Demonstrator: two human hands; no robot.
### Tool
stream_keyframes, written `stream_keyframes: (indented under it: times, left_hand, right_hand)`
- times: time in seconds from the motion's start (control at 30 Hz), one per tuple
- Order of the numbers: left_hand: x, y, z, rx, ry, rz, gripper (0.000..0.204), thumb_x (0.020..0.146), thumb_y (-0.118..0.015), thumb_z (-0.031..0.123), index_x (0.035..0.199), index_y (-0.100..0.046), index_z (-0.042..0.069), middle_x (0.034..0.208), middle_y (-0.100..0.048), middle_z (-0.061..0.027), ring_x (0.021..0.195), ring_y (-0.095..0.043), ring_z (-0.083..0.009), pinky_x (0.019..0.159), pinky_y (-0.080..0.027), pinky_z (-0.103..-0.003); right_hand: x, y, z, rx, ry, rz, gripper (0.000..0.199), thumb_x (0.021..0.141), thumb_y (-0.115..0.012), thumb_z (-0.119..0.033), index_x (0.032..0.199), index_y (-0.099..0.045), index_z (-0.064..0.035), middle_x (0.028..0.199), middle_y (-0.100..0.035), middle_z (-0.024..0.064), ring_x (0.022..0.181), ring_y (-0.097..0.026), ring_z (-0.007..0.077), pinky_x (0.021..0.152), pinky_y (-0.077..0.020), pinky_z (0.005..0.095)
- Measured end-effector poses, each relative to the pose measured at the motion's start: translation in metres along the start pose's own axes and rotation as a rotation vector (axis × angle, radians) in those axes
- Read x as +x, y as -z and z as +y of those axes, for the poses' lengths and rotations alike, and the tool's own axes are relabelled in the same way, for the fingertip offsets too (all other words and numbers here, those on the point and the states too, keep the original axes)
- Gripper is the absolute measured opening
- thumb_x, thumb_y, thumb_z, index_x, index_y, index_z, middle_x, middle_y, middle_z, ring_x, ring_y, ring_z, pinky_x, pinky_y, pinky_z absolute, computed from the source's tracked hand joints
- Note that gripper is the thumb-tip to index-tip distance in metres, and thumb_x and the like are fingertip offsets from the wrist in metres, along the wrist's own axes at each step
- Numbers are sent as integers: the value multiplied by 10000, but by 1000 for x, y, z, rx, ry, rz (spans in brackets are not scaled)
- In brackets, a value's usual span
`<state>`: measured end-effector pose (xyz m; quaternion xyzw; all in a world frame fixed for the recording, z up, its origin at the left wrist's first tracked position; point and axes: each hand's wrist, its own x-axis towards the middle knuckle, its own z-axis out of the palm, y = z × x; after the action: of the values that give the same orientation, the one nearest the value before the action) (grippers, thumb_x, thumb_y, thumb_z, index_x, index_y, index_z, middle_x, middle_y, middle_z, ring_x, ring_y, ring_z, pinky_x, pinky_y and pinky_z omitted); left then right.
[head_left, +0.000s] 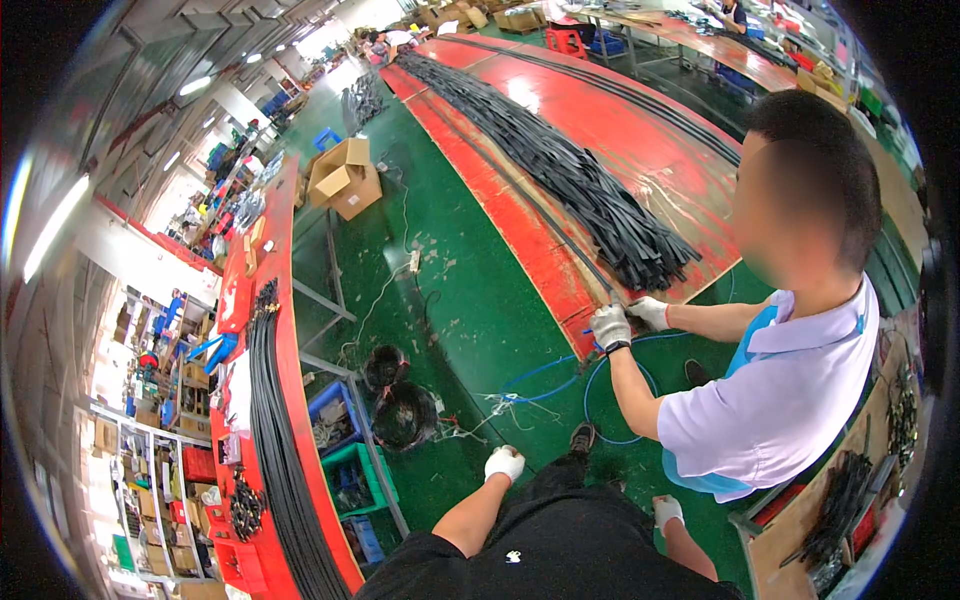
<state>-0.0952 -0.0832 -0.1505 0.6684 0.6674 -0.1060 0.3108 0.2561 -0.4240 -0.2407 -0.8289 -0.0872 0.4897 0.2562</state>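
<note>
My left hand (504, 463), in a white glove, is held low in front of my body with its fingers curled closed. A thin dark line runs close by it; whether the hand grips anything is too small to tell. At my right side hangs my right hand (668, 511), also white-gloved, its fingers too small to make out. To my right a co-worker (765, 330) leans over the end of a red-topped table (520, 260). Both of the co-worker's gloved hands (612, 328) are at the near end of a long black strip (550, 222). Beside it lies a big bundle of black strips (560, 165).
On my left, a long red bench (285, 400) carries black tubes (275, 430). Blue and green crates (375, 470) and black coils (403, 415) stand beside it. A blue hose (600, 400) loops over the green floor near my feet. An open carton (345, 180) stands farther off.
</note>
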Motion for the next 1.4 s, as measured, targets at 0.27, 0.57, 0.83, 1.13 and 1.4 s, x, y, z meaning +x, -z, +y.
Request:
stream_keyframes:
  times: [0.27,0.57,0.83,1.13,1.4]
  left_hand:
    - [4,-9,-8,22,11,-14,411,918,-612,362,1204,-750,101,1301,-684,-234,1205,-673,-395,1065,-527,-449]
    - [7,-25,-11,12,-25,35,347,936,-626,339,1161,-752,107,1239,-697,-238,1135,-696,-407,1009,-550,-474]
    - [10,-26,1,10,-61,40,356,939,-625,331,1171,-749,92,1206,-712,-229,1127,-699,-406,1003,-552,-472]
    - [24,-9,22,90,-42,-116,409,928,-588,354,1228,-756,133,1323,-693,-233,1221,-680,-398,1071,-533,-469]
    - [33,-15,9,8,-27,-37,375,931,-597,328,1184,-755,102,1295,-702,-238,1167,-692,-410,1033,-544,-480]
  right_hand:
    - [-20,0,-15,223,-76,-22,355,966,-642,-311,1167,-704,-24,921,-716,120,795,-678,265,602,-548,433]
    - [-10,3,5,45,-25,-10,269,993,-619,-252,1148,-723,-58,893,-705,95,767,-663,225,628,-537,414]
    - [2,3,23,36,-15,26,257,1004,-610,-248,1132,-710,-49,879,-696,108,705,-652,223,614,-530,430]
    - [-4,4,-2,136,-124,27,368,950,-684,-325,1173,-743,-38,1012,-758,147,909,-720,285,799,-575,452]
    - [23,1,17,60,-23,-10,306,997,-660,-295,1172,-693,-47,957,-701,111,743,-674,237,593,-557,426]
